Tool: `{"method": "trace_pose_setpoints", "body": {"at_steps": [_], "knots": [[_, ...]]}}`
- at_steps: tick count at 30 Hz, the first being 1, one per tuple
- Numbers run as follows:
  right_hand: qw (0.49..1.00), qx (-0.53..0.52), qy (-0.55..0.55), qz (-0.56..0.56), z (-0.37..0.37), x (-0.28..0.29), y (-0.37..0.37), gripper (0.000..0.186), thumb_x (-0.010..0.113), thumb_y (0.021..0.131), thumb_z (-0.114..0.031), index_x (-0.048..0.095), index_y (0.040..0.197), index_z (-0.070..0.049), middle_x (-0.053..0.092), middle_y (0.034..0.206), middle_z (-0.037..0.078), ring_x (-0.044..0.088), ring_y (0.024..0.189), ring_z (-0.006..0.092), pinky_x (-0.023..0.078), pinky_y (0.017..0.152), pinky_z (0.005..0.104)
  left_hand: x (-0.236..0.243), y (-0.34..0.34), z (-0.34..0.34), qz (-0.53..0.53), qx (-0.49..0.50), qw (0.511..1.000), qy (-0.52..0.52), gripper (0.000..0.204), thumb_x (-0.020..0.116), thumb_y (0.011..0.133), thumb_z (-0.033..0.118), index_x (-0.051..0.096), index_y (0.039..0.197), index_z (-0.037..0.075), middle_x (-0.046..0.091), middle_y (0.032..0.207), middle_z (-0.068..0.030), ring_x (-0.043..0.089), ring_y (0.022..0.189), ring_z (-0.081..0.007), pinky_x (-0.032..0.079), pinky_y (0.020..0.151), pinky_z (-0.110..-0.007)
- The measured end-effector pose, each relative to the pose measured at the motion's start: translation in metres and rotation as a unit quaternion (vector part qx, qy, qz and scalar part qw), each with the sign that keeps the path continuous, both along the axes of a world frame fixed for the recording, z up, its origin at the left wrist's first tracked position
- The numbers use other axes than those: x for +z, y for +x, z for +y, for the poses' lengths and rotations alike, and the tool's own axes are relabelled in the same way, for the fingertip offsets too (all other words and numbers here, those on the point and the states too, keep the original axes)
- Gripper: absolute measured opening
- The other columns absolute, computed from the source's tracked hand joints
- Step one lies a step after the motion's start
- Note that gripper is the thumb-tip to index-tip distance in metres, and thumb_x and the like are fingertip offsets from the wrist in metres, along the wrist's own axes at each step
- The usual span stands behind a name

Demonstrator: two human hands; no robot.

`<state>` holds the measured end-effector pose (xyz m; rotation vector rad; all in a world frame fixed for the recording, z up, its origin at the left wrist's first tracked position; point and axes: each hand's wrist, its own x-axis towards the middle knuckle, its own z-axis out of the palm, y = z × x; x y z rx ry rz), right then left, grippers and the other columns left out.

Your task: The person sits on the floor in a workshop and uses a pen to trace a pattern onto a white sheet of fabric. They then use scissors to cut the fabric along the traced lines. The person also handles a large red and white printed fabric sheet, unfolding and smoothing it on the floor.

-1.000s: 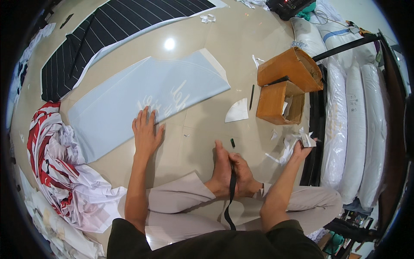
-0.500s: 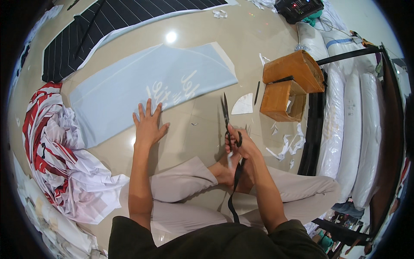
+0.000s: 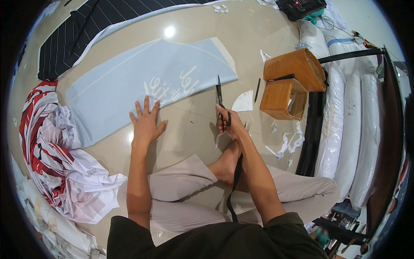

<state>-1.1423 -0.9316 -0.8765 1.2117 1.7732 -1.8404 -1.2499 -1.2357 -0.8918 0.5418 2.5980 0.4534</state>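
My left hand (image 3: 146, 123) lies palm down, fingers spread, on the near edge of a pale blue folded fabric piece (image 3: 120, 86) with white markings. My right hand (image 3: 228, 117) grips black-handled scissors (image 3: 219, 90), blade tips pointing away from me at that piece's lower right edge. Whether the tips touch the cloth is unclear. Right of the scissors lie a white quarter-circle piece (image 3: 243, 101) and a thin dark stick (image 3: 257, 90). A black strap (image 3: 236, 185) runs under my right arm, past my bare feet, toward my body.
Two brown cardboard boxes (image 3: 276, 99) and white scraps (image 3: 282, 149) lie to the right, beside white wrapped rolls (image 3: 362, 129) and a black bar (image 3: 343, 56). Dark striped fabric (image 3: 60, 49) lies beyond, red-and-white cloth (image 3: 34, 121) at left, a black device (image 3: 297, 7) at back right.
My right hand came from the scraps at the right to the middle, now holding scissors, and has since moved forward toward the blue piece. My left hand stays spread on the fabric.
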Motion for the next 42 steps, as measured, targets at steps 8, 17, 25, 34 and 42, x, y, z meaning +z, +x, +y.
{"method": "trace_pose_setpoints", "body": {"at_steps": [8, 17, 25, 34, 42], "knots": [[1.000, 0.012, 0.023, 0.011, 0.000, -0.010, 0.000, 0.049, 0.072, 0.089, -0.051, 0.051, 0.071, -0.010, 0.051, 0.055, 0.002, 0.050, 0.042, 0.0145, 0.041, 0.040, 0.0288, 0.002, -0.001, 0.002, -0.004, 0.003, 1.000, -0.004, 0.079, 0.071, 0.085, 0.041, 0.039, 0.154, 0.018, 0.016, 0.165, -0.0178, 0.011, 0.149, -0.0523, 0.016, 0.112, -0.074], [0.999, 0.014, 0.046, 0.012, -0.004, -0.017, 0.003, 0.050, 0.072, 0.090, -0.049, 0.053, 0.069, -0.008, 0.051, 0.053, 0.002, 0.050, 0.040, 0.0135, 0.042, 0.039, 0.0290, 0.004, -0.002, 0.003, -0.012, 0.010, 1.000, 0.001, 0.079, 0.071, 0.085, 0.040, 0.040, 0.153, 0.018, 0.016, 0.165, -0.0179, 0.011, 0.149, -0.0523, 0.015, 0.112, -0.074], [0.999, -0.017, 0.028, 0.017, -0.017, -0.025, 0.005, 0.050, 0.071, 0.090, -0.049, 0.053, 0.070, -0.007, 0.052, 0.055, 0.003, 0.052, 0.042, 0.0152, 0.043, 0.040, 0.0300, 0.001, -0.001, 0.002, -0.005, 0.009, 1.000, 0.011, 0.077, 0.071, 0.084, 0.040, 0.041, 0.152, 0.017, 0.017, 0.165, -0.0182, 0.010, 0.149, -0.0524, 0.015, 0.112, -0.074], [0.998, -0.061, -0.016, 0.028, -0.021, -0.012, -0.025, 0.050, 0.070, 0.090, -0.051, 0.051, 0.073, -0.008, 0.052, 0.058, 0.003, 0.056, 0.046, 0.0167, 0.044, 0.041, 0.0313, 0.003, -0.002, 0.002, -0.012, 0.010, 1.000, 0.010, 0.076, 0.069, 0.086, 0.041, 0.041, 0.152, 0.015, 0.017, 0.165, -0.0184, 0.010, 0.149, -0.0523, 0.014, 0.112, -0.074], [0.995, -0.079, -0.026, 0.055, -0.026, -0.027, -0.029, 0.050, 0.071, 0.090, -0.050, 0.051, 0.071, -0.009, 0.051, 0.058, 0.003, 0.055, 0.046, 0.0161, 0.045, 0.041, 0.0310, 0.005, -0.002, 0.002, -0.011, 0.015, 1.000, 0.016, 0.076, 0.070, 0.086, 0.040, 0.041, 0.152, 0.014, 0.017, 0.165, -0.0192, 0.010, 0.149, -0.0526, 0.014, 0.113, -0.074]]}}
